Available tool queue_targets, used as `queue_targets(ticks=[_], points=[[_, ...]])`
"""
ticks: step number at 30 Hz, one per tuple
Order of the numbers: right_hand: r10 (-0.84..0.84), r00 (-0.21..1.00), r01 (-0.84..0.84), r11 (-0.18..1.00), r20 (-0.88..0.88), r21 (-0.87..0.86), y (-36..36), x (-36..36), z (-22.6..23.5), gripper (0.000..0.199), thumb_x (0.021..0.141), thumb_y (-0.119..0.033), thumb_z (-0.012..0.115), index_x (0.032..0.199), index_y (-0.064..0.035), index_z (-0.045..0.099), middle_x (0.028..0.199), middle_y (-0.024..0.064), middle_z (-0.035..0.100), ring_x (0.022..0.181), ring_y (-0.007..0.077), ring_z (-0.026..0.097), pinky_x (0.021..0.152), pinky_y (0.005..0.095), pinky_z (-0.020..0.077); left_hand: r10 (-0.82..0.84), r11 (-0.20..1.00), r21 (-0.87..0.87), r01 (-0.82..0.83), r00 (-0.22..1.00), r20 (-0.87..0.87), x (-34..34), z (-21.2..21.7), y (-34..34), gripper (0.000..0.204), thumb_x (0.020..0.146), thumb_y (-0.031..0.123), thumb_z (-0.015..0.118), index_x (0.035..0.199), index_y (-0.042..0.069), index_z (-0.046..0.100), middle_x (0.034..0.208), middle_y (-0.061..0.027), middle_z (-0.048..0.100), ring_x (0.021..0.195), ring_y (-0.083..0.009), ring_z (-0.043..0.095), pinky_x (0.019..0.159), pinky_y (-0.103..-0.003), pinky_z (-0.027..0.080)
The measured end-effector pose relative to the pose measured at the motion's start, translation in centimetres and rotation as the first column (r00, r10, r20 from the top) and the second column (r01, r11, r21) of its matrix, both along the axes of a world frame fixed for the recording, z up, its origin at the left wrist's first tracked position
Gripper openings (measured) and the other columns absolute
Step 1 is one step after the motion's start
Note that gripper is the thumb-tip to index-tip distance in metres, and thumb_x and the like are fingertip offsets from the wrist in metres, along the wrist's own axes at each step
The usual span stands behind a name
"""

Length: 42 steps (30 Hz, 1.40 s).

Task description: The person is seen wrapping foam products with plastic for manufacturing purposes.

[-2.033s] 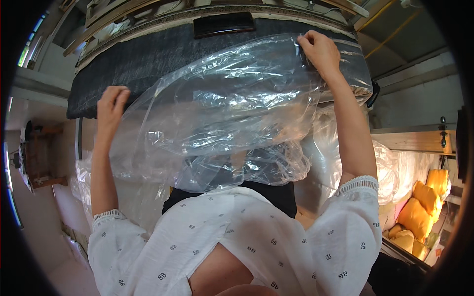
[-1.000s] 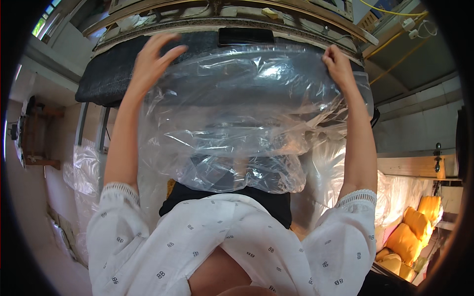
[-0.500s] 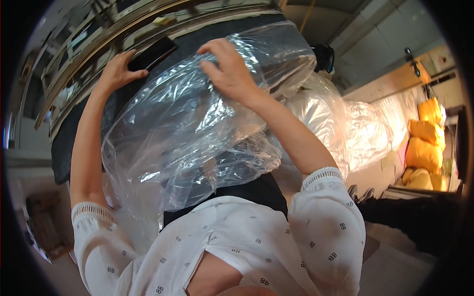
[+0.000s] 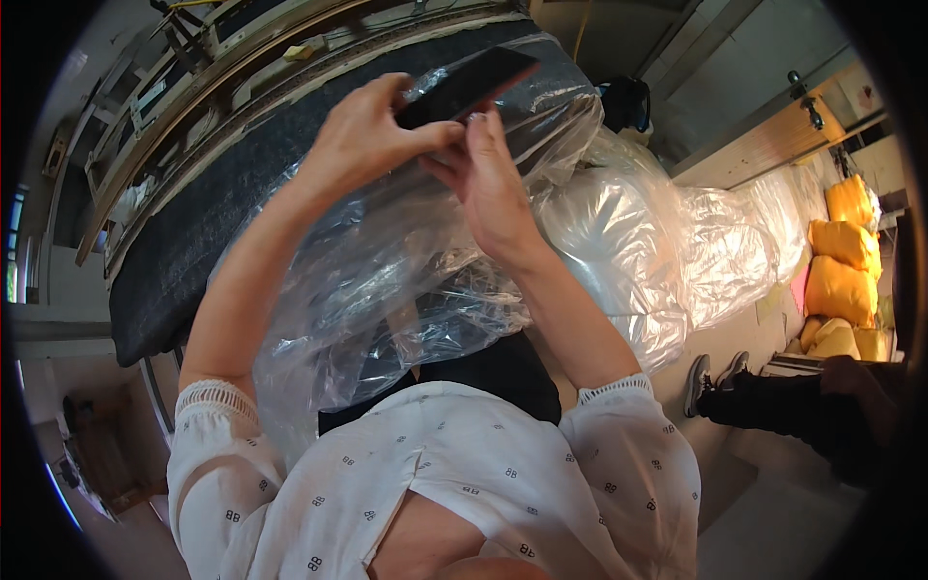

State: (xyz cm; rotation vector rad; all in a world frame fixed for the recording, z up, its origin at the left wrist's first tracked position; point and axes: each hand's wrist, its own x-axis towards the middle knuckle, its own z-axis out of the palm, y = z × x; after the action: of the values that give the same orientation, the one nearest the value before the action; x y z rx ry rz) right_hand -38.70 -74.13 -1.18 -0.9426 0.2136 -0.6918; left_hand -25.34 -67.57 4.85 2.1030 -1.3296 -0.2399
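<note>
A dark smartphone [image 4: 474, 85] is held up above the plastic, tilted, with a reddish edge on its right side. My left hand [image 4: 372, 130] grips its left end between thumb and fingers. Close under the other side is my right hand [image 4: 493, 174], its fingers bent up against the phone's lower edge; its fingertips are partly hidden behind it. Below both hands, clear plastic sheeting [image 4: 362, 280] lies crumpled over the dark cloth-covered work surface [image 4: 184, 232] and hangs down toward my lap.
More clear plastic [image 4: 628, 242] runs in a heap to the right. Beyond it are stacked yellow bundles [image 4: 841, 290]. A wooden board with a clamp [image 4: 764, 145] juts in at the upper right. Another person's dark-trousered legs [image 4: 773, 416] show at the right. Machine rails [image 4: 174, 145] line the far side.
My left hand has lifted the phone off the dark surface and brought it rightward. My right hand has left the plastic and come up to the phone.
</note>
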Motion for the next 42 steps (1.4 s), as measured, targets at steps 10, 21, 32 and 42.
queue_targets(ticks=[10,21,32,42], points=[[-0.256,0.949,0.208,0.947,0.183,0.246,-5.6,-5.5,-0.5,0.052,0.097,-0.043,0.028,0.132,-0.0045,0.036,0.123,0.0130,0.051,0.116,0.0270,0.048,0.101,0.0440,0.0376,-0.395,0.876,-0.258,0.408,0.913,0.103,-6.2,-3.0,-7.0,0.092,0.061,0.056,0.073,0.118,-0.011,0.046,0.108,-0.0236,0.056,0.102,-0.0348,0.052,0.087,-0.040,0.043],[-0.420,0.882,0.469,0.823,-0.213,0.322,-25.3,-13.6,-11.3,0.052,0.094,-0.050,0.032,0.119,-0.0067,0.046,0.106,0.0126,0.055,0.100,0.0275,0.054,0.085,0.0478,0.0458,-0.531,0.784,-0.078,0.615,0.731,0.429,1.7,-8.0,-20.5,0.045,0.090,0.034,0.050,0.124,0.004,0.049,0.127,-0.0147,0.049,0.121,-0.0289,0.043,0.101,-0.039,0.032],[-0.371,0.809,0.561,0.719,-0.456,0.411,-44.4,-8.4,-26.7,0.052,0.091,-0.048,0.038,0.119,-0.0049,0.045,0.107,0.0166,0.052,0.102,0.0311,0.052,0.090,0.0514,0.0403,-0.644,0.746,0.080,0.661,0.685,0.340,2.3,-7.1,-26.9,0.040,0.091,0.032,0.047,0.118,0.003,0.053,0.120,-0.0168,0.053,0.117,-0.0324,0.046,0.106,-0.043,0.027],[-0.300,0.678,0.622,0.721,-0.671,0.306,-58.9,-4.4,-30.0,0.061,0.088,-0.053,0.034,0.124,-0.0048,0.042,0.110,0.0190,0.051,0.093,0.0332,0.051,0.083,0.0483,0.0438,-0.636,0.771,0.179,0.611,0.721,0.276,2.2,-7.4,-27.6,0.058,0.084,0.050,0.049,0.116,0.002,0.055,0.112,-0.0156,0.055,0.112,-0.0320,0.050,0.102,-0.046,0.029]])
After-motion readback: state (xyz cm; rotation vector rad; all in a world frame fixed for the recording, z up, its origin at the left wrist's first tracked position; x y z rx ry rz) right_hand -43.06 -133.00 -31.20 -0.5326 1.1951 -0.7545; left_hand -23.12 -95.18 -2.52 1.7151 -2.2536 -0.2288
